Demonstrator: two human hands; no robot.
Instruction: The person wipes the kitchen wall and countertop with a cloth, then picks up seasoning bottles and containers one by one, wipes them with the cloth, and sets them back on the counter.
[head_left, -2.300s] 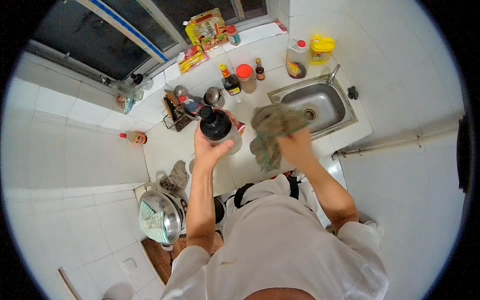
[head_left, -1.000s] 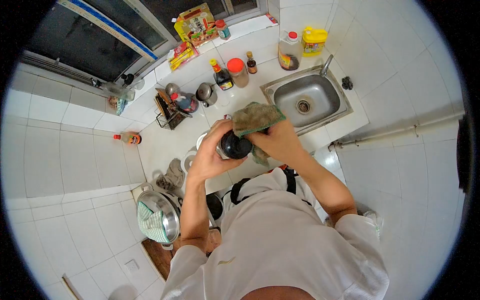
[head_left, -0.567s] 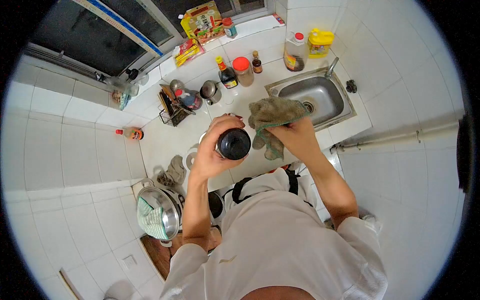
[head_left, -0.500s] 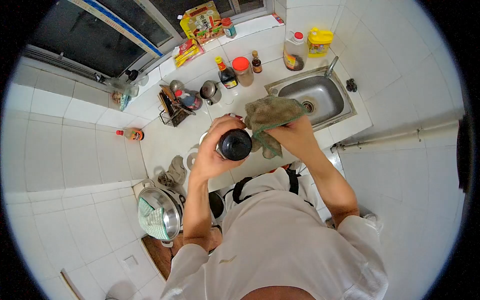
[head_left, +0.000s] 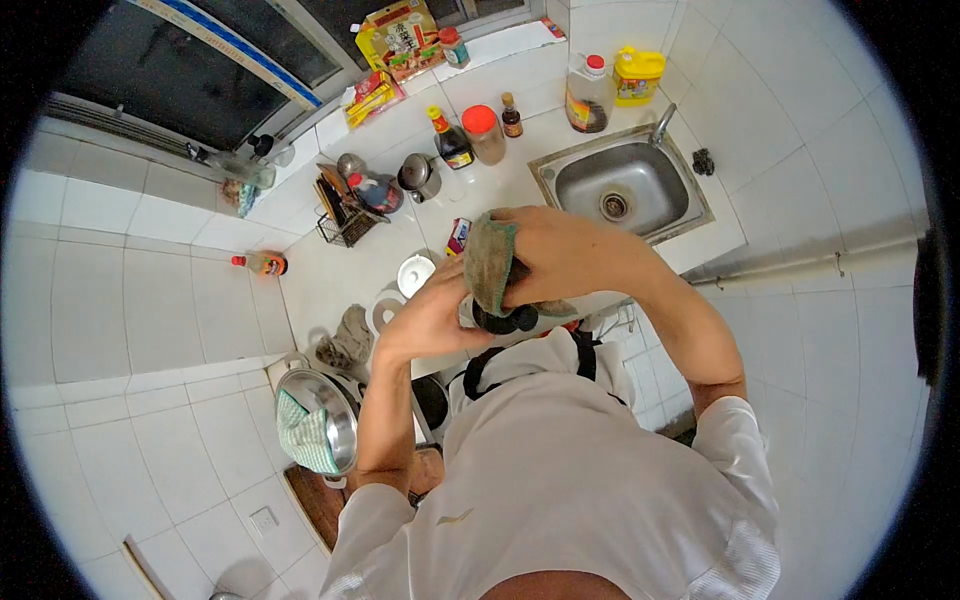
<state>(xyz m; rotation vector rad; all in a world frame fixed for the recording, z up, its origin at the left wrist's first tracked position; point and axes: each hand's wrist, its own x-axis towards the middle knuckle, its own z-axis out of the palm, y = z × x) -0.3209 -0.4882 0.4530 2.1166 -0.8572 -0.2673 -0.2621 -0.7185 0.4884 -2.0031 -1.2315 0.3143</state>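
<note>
My left hand curls round the left side of a dark, round-ended container, held in front of my body over the counter's near edge. Its lower end shows black; the rest is hidden by my fingers and the cloth, so its exact kind is unclear. A grey-brown rag with a green edge lies over it. My right hand is closed on this rag, pressing it against the container from the right. Just beyond my hands, a small colourful packet and a white lidded pot sit on the counter.
A steel sink is at the right. Along the back stand a dark sauce bottle, a red-lidded jar, a metal pitcher and a utensil rack. A crumpled rag and large pot are at left.
My right hand has brought the rag leftward from beside the container onto it. The container's round black end, fully visible before, is now mostly covered. The small packet and white pot have come into view.
</note>
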